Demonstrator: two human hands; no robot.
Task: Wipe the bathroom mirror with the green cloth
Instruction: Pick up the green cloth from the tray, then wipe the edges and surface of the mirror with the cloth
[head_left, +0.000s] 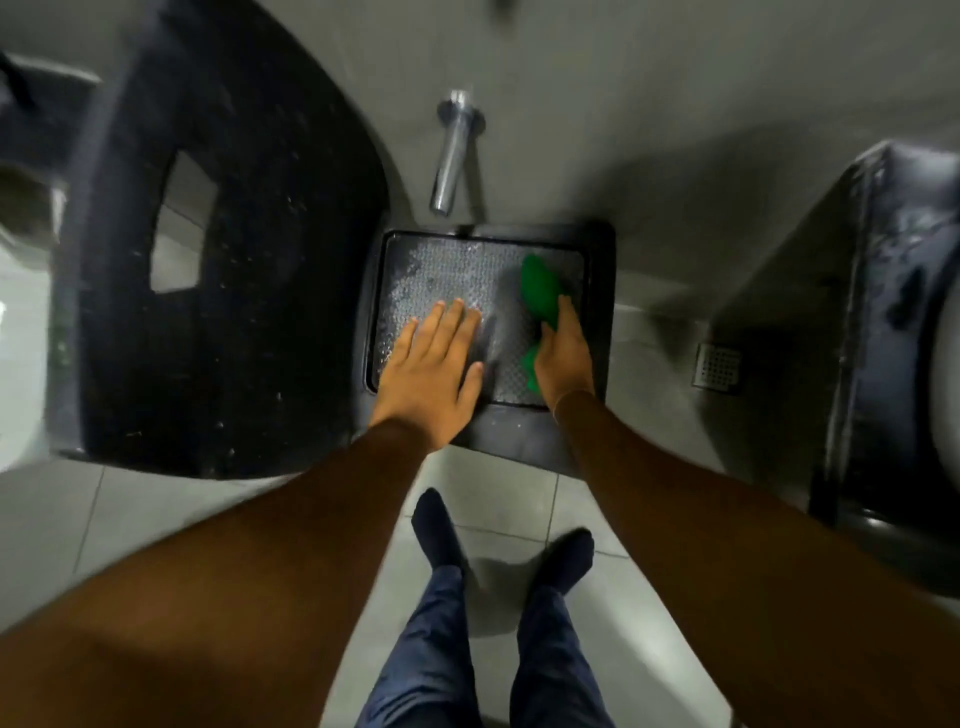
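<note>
Two hands over the basin: the right hand (563, 358) is closed around the green cloth (540, 293), bunched, soft, probably wet, best gripped mid-wad; the left hand (434, 364) hovers flat and empty. Below, a wet textured sink (447, 280) under a chrome tap (451, 156); no mirror in sight.

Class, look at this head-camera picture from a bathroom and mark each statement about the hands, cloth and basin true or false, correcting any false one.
1. The right hand holds the green cloth. True.
2. The left hand is clenched in a fist. False: its fingers are spread flat over the basin.
3. The tap juts from the wall above the basin. True.
4. The cloth is pressed on a mirror. False: it is over the basin; no mirror shows.
</note>
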